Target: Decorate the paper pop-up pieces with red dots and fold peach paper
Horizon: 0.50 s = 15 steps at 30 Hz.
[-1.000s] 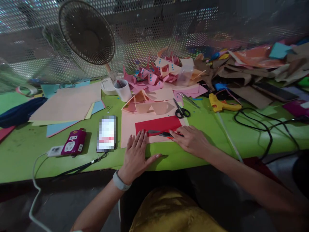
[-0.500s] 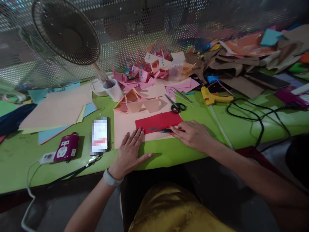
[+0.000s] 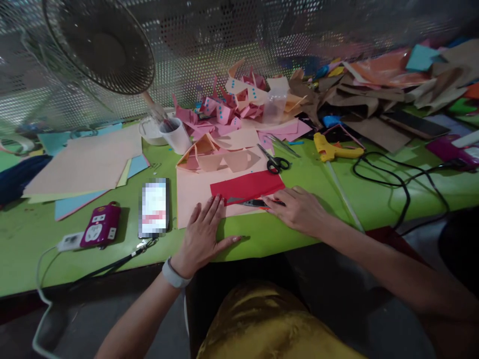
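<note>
A strip of red paper point(image 3: 245, 187) lies across a peach sheet point(image 3: 192, 202) near the table's front edge. Flat on the strip's left end rest the fingertips of my left hand point(image 3: 202, 234), thumb spread away. My right hand point(image 3: 297, 209) is closed at the strip's lower right. It grips a slim black-and-orange bladed tool point(image 3: 256, 203), pointing left along the paper's lower edge. Part of its grey blade shows there, while my fingers cover the handle; whether it is a knife or scissors is unclear. Black-handled scissors point(image 3: 277, 163) lie just beyond the strip.
Folded peach and pink paper pieces point(image 3: 232, 109) are heaped behind. A white mug point(image 3: 175, 135) and a fan point(image 3: 103, 47) stand back left. A phone point(image 3: 154, 207) and a purple power socket point(image 3: 100, 225) lie left. To the right are a yellow glue gun point(image 3: 335, 148) and black cables point(image 3: 404, 179).
The bladed tool in my right hand has slid slightly left along the paper's lower edge. My left hand keeps its place on the red paper. The view has shifted a little.
</note>
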Each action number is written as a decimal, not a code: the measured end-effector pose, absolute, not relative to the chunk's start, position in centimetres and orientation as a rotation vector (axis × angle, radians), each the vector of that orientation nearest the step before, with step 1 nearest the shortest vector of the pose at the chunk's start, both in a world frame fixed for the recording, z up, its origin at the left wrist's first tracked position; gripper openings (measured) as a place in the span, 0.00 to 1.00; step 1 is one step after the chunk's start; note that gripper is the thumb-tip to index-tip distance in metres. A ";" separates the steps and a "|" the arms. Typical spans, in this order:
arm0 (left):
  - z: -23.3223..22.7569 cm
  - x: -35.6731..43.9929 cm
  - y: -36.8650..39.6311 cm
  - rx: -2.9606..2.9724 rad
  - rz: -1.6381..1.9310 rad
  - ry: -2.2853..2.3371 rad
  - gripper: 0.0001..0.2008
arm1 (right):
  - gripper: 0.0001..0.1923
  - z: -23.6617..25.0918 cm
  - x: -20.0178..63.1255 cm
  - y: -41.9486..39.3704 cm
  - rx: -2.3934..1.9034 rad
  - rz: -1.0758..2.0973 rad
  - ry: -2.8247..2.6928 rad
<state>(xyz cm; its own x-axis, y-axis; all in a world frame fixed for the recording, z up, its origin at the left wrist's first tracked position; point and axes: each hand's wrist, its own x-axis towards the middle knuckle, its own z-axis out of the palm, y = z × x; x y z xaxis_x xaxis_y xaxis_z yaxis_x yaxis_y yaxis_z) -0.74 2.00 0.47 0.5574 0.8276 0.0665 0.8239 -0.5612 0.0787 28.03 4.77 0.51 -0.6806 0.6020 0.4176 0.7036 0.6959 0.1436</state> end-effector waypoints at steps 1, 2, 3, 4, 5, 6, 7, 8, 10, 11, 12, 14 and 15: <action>0.5 -0.7 2.0 2.737 0.148 1.454 0.45 | 0.13 0.5 28.0 4.8 -1.017 -0.426 -2.565; 0.5 -0.7 2.0 2.738 0.153 1.455 0.45 | 0.14 0.5 28.0 4.8 -1.007 -0.435 -2.565; 0.5 -0.7 2.0 2.738 0.161 1.454 0.45 | 0.14 0.5 27.9 4.9 -0.998 -0.438 -2.571; 0.4 -0.7 2.0 2.739 0.170 1.453 0.45 | 0.14 0.5 27.9 4.9 -0.993 -0.432 -2.580; 0.4 -0.8 2.0 2.739 0.179 1.451 0.45 | 0.14 0.4 27.9 5.0 -0.991 -0.420 -2.587; 0.4 -0.8 2.0 2.739 0.185 1.450 0.46 | 0.14 0.4 28.0 5.0 -0.995 -0.408 -2.594; 0.4 -0.8 2.0 2.738 0.186 1.448 0.46 | 0.14 0.3 28.1 5.1 -1.004 -0.402 -2.599; 0.4 -0.8 2.0 2.737 0.186 1.448 0.46 | 0.15 0.2 28.2 5.2 -1.011 -0.409 -2.600; 0.3 -0.8 2.0 2.736 0.180 1.451 0.46 | 0.15 0.2 28.5 5.4 -1.014 -0.450 -2.605; 0.3 -0.8 2.0 2.735 0.175 1.453 0.46 | 0.15 0.2 28.6 5.5 -1.009 -0.471 -2.613; 0.3 -0.8 2.0 2.734 0.167 1.454 0.46 | 0.15 0.2 28.7 5.5 -0.998 -0.485 -2.621; 0.3 -0.8 2.0 2.730 0.152 1.456 0.46 | 0.14 0.3 29.0 5.6 -0.964 -0.488 -2.639; 0.3 -0.8 2.0 2.726 0.147 1.458 0.46 | 0.14 0.3 29.1 5.7 -0.950 -0.481 -2.648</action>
